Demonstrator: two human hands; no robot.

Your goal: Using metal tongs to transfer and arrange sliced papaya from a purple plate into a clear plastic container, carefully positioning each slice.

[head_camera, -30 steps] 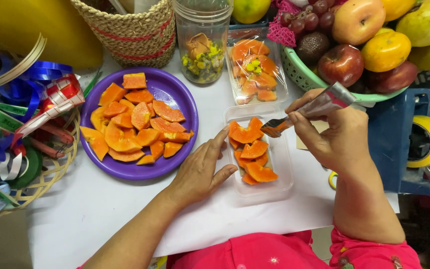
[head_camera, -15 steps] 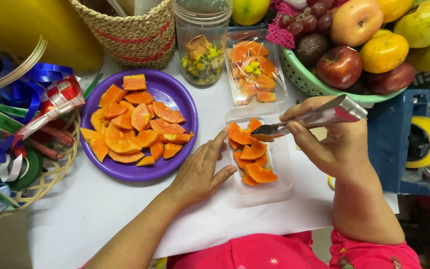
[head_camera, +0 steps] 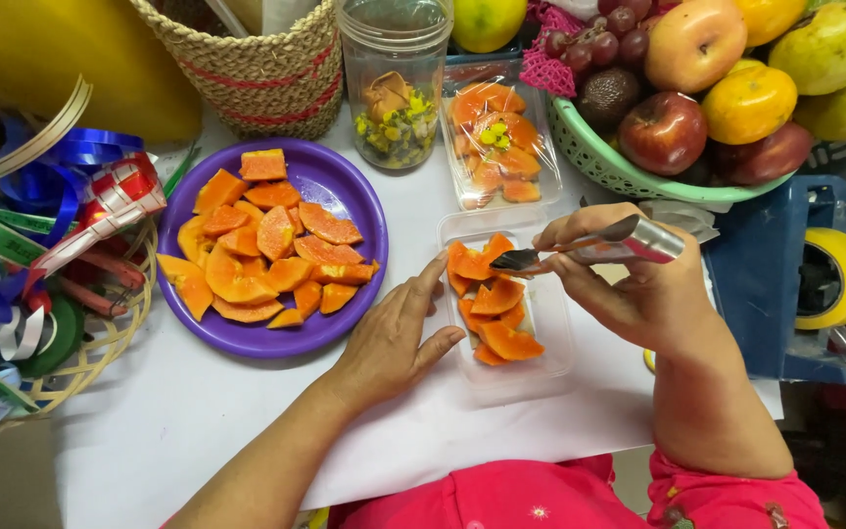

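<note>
Tongs (head_camera: pixel 580 250) pinched in right hand (head_camera: pixel 638 289) grip, tips over papaya tray (head_camera: pixel 550 343); left hand (head_camera: pixel 389 338) flat, empty, beside tray.

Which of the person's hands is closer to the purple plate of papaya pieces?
Left. The left hand rests flat just beside the purple plate; the right hand, holding metal tongs, is beyond the clear tray.

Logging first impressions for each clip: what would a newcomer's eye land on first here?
Most likely the purple plate heaped with orange papaya slices, left of centre. Next, the right hand holding metal tongs over a clear tray of more papaya, which the left hand steadies. A green basket of mixed fruit fills the top right.
</note>
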